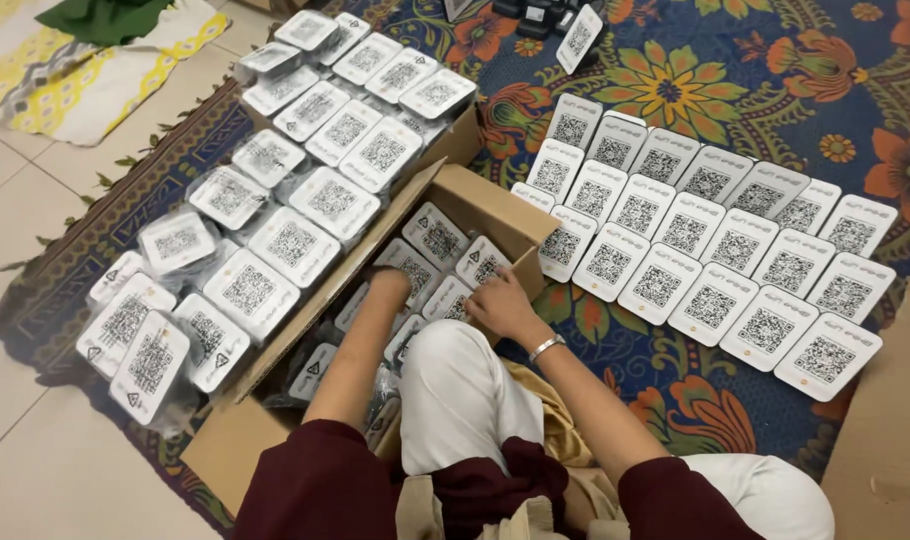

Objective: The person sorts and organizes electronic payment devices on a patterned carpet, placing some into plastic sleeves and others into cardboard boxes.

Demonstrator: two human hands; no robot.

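Note:
An open cardboard box (480, 195) sits in front of my knee, holding several white square devices with black square code patterns (437, 238). My left hand (389, 288) reaches down into the box among them; its fingers are hidden, so whether it grips one is unclear. My right hand (497, 303), a silver bracelet on its wrist, rests its fingers on a white device (480, 262) at the box's right side.
Rows of unwrapped white devices (705, 240) lie on the flowered rug (765, 70) to the right. Plastic-wrapped ones (295, 180) are piled on the box flap to the left. A cardboard sheet (890, 430) stands at far right. Tile floor (35, 460) lies at left.

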